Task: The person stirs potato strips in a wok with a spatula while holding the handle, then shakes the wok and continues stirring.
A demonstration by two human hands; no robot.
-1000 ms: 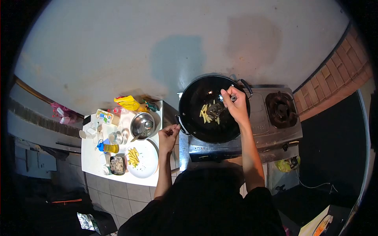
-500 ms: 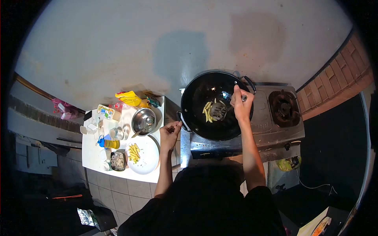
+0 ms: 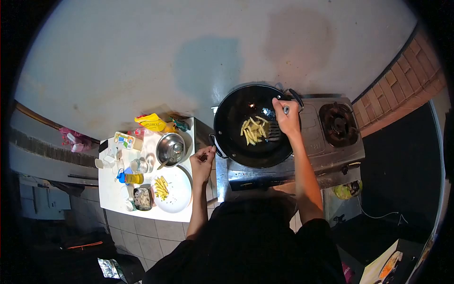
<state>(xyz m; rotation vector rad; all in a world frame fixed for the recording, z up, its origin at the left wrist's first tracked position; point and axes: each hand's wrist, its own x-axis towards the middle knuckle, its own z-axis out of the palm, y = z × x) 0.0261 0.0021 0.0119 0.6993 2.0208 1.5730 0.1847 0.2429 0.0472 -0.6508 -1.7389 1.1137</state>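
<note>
A black wok [image 3: 236, 102] sits on the stove with pale strips that look like French fries [image 3: 254, 131] piled in its middle. My right hand [image 3: 287, 118] is wrapped round the handle of a slotted spatula [image 3: 274, 131]. Its slotted head rests inside the wok, against the right side of the fries. At the wok's left side, my left hand [image 3: 202, 160] has its fingers pinched at the wok's loop handle [image 3: 218, 146]; the exact contact is small and partly hidden.
Left of the stove, a white table holds a plate [image 3: 175, 201] with more fries [image 3: 161, 188], a steel bowl [image 3: 170, 149], a yellow bottle [image 3: 135, 178], a yellow bag [image 3: 153, 122] and several containers. A second burner [image 3: 339, 124] lies right of the wok.
The spatula head has moved right and turned within the wok, and the fries are now more spread out and visible. My left hand stays at the wok handle.
</note>
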